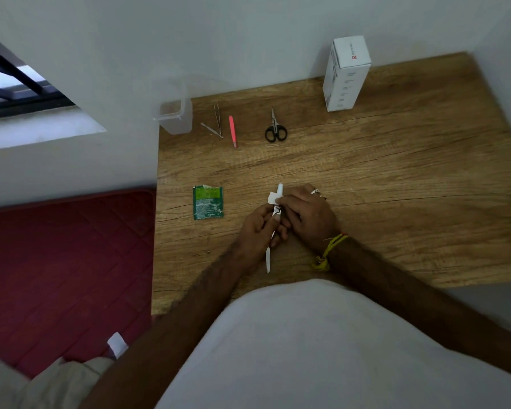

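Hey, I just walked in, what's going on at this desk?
A person is at a wooden table working on a slim white strip. The left hand grips the strip near its middle. The right hand pinches a small white piece against its upper part. A torn green sachet lies to the left. Scissors, tweezers and a pink tool lie untouched farther back.

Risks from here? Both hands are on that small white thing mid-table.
1. Left hand grips the white strip, right hand pinches the white piece; a slip could drop either.
2. The strip's loose end dangles below the left hand and might snag or tear.
3. The torn green sachet lies near the table's left edge; a forearm could brush it off.
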The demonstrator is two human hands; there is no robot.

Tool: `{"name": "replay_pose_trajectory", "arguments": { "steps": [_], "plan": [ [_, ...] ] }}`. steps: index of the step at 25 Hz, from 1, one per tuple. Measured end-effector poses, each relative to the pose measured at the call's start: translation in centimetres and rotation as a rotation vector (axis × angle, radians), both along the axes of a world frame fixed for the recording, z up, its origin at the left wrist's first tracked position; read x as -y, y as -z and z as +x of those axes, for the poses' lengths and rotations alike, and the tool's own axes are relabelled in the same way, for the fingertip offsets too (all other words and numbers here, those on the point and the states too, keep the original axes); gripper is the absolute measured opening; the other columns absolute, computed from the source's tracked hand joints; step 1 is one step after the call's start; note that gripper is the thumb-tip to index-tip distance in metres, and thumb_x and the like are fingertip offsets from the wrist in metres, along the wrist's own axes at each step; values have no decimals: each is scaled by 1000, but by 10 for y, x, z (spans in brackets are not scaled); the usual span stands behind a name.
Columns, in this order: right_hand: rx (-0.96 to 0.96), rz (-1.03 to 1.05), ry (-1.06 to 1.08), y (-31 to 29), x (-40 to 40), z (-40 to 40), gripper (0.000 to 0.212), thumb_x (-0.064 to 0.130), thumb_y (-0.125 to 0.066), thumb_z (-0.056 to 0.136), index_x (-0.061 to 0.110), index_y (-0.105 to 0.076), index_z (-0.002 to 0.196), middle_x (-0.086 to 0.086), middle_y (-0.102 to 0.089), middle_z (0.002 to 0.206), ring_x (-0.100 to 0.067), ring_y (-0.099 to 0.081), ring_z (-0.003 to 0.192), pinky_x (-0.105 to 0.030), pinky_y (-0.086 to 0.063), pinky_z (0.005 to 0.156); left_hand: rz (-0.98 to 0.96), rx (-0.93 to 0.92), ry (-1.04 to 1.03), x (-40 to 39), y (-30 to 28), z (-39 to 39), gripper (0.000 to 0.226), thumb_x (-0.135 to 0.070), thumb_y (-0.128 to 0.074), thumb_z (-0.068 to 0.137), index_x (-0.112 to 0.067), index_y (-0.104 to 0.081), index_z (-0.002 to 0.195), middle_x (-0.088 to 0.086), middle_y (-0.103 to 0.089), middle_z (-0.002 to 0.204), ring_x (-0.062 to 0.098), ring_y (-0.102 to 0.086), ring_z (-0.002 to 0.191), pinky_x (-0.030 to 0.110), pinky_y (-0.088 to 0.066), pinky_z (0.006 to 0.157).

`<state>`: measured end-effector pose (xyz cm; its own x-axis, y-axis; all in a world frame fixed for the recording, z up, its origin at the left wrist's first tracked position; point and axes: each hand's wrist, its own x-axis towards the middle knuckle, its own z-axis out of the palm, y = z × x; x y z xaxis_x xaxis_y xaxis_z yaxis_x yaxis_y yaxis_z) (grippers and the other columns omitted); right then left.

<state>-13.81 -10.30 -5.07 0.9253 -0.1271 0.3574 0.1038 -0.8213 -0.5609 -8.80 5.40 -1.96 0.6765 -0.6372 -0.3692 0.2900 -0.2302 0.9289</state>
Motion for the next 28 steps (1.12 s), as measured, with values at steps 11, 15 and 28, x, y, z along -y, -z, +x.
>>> {"name": "replay_pose_trajectory", "arguments": {
  "steps": [11, 15, 28],
  "plan": [
    [5, 17, -30, 1, 1, -7, 29, 17, -48, 93, 7, -73, 106, -10, -68, 106, -25, -55, 101, -31, -40, 88, 5, 20, 5, 0, -2, -1, 24, -3, -38, 106, 12, -51, 120, 5, -64, 74, 2, -51, 47, 16, -40, 47],
    [34, -13, -86, 5, 4, -8, 30, 14, -48, 93, 6, -73, 107, -10, -68, 102, -22, -53, 95, -30, -38, 86, 22, 15, 17, 0, -2, -2, 24, -3, -38, 106, 10, -51, 122, 5, -64, 75, 3, -51, 47, 17, -41, 48],
    [13, -46, -68, 3, 1, -9, 31, 16, -46, 94, 5, -72, 108, -12, -68, 104, -28, -60, 96, -36, -45, 86, -19, -26, 7, 1, 3, 2, 25, -5, -39, 106, 8, -50, 124, 11, -66, 78, 9, -55, 51, 19, -44, 50]
  ]
}}
